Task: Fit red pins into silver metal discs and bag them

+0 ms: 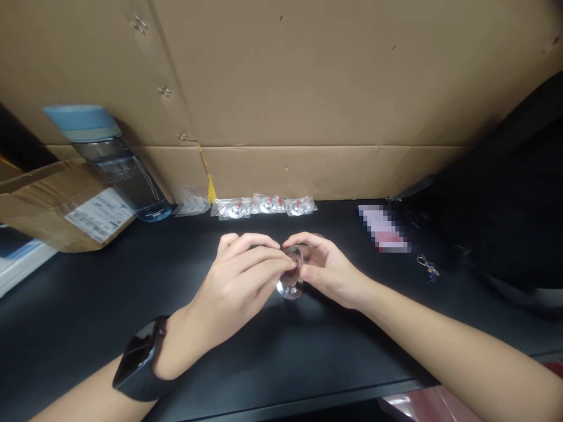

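Observation:
Both my hands meet over the middle of a black table (pixel 109 293). My left hand (pixel 240 272), with a black watch (pixel 141 360) on its wrist, has its fingers pinched on the top of a small shiny metal piece (pixel 291 275) with round disc ends. My right hand (pixel 328 266) curls around the same piece from the right side. The piece is held just above the table.
Several small clear bags with metal discs (pixel 264 206) lie in a row at the cardboard wall (pixel 308 88). A blue-lidded bottle (pixel 116 161) and a labelled cardboard box (pixel 57 205) stand at the left. A blurred card (pixel 383 228), a key ring (pixel 427 266) and a black bag (pixel 505 199) are on the right.

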A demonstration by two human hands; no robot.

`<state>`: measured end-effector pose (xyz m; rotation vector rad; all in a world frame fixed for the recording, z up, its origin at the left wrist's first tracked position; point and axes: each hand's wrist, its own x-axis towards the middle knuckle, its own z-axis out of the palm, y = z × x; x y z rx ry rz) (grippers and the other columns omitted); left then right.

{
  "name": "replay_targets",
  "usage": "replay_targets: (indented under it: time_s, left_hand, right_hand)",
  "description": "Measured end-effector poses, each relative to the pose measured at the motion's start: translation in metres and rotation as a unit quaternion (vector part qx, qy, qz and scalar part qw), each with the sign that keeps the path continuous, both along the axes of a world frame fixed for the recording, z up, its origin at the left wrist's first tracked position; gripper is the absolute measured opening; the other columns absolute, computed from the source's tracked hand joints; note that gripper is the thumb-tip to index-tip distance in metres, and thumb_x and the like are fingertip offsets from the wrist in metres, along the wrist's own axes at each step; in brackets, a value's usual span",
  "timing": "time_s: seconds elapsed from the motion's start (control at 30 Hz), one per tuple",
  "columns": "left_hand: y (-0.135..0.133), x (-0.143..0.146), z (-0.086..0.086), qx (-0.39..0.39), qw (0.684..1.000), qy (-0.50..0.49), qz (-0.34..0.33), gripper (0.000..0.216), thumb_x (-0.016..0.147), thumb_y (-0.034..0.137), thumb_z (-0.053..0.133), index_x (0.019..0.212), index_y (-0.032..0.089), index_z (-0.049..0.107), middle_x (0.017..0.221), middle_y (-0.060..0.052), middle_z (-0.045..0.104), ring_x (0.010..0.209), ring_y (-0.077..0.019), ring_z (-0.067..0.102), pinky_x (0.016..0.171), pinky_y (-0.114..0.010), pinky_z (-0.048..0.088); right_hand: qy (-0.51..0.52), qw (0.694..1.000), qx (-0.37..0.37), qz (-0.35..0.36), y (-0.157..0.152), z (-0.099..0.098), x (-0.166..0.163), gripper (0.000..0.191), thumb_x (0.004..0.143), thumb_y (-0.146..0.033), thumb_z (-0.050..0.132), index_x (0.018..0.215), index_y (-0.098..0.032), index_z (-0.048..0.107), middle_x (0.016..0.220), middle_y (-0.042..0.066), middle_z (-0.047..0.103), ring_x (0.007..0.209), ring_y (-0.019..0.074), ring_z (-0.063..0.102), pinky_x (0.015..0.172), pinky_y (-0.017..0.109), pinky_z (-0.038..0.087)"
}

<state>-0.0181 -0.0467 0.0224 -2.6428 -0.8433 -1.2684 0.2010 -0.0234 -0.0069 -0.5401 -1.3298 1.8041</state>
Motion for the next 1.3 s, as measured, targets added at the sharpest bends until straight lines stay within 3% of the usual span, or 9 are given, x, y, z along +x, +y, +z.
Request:
replay_targets:
  time_s: [0.17, 0.5, 0.93, 1.13, 1.3]
  left_hand:
    - [-0.001, 0.002, 0.005, -0.007, 1.000, -0.022, -0.007, 0.020, 0.091, 0.009, 0.067, 0.099, 0.026, 0.073, 0.097, 0.000, 0.079, 0.101, -0.0212, 0.069, 0.086, -0.037, 0.042]
    - [-0.003, 0.001, 0.003, -0.013, 1.000, 0.011, 0.027, 0.013, 0.095, 0.014, 0.064, 0.101, 0.024, 0.068, 0.093, -0.001, 0.078, 0.097, -0.0210, 0.070, 0.083, -0.036, 0.038]
    - [-0.005, 0.003, 0.002, 0.002, 0.998, 0.039, 0.055, 0.014, 0.093, 0.012, 0.064, 0.098, 0.025, 0.068, 0.096, 0.000, 0.075, 0.099, -0.0218, 0.067, 0.091, -0.041, 0.031]
    - [-0.011, 0.013, 0.000, -0.002, 0.992, -0.043, 0.119, 0.009, 0.087, 0.015, 0.070, 0.092, 0.022, 0.070, 0.111, -0.009, 0.066, 0.121, -0.0320, 0.059, 0.099, -0.047, 0.036]
    - [-0.009, 0.014, -0.002, -0.006, 0.991, -0.049, 0.121, 0.010, 0.086, 0.013, 0.069, 0.091, 0.021, 0.069, 0.108, -0.008, 0.065, 0.114, -0.0300, 0.061, 0.096, -0.048, 0.041]
  right_hand:
    - [0.000, 1.000, 0.001, 0.018, 0.000, 0.001, 0.000, 0.046, 0.079, -0.031, 0.087, 0.119, -0.024, 0.065, 0.097, 0.002, 0.070, 0.082, 0.0144, 0.070, 0.074, 0.028, 0.058]
    - [-0.017, 1.000, 0.006, 0.026, -0.001, 0.001, 0.000, 0.050, 0.076, -0.036, 0.088, 0.119, -0.024, 0.065, 0.099, 0.003, 0.069, 0.082, 0.0157, 0.068, 0.072, 0.030, 0.059]
    - [-0.011, 1.000, 0.007, 0.012, -0.002, -0.001, -0.002, 0.048, 0.074, -0.031, 0.090, 0.116, -0.024, 0.068, 0.097, 0.002, 0.073, 0.078, 0.0149, 0.070, 0.070, 0.029, 0.059]
    - [0.012, 0.999, 0.013, -0.045, -0.005, 0.001, -0.007, 0.051, 0.062, -0.018, 0.096, 0.108, -0.026, 0.076, 0.093, 0.001, 0.076, 0.080, 0.0187, 0.074, 0.061, 0.030, 0.062]
    - [-0.019, 0.984, 0.119, -0.132, -0.006, 0.003, -0.010, 0.055, 0.054, -0.015, 0.098, 0.105, -0.026, 0.082, 0.104, 0.004, 0.076, 0.088, 0.0186, 0.073, 0.081, 0.034, 0.065]
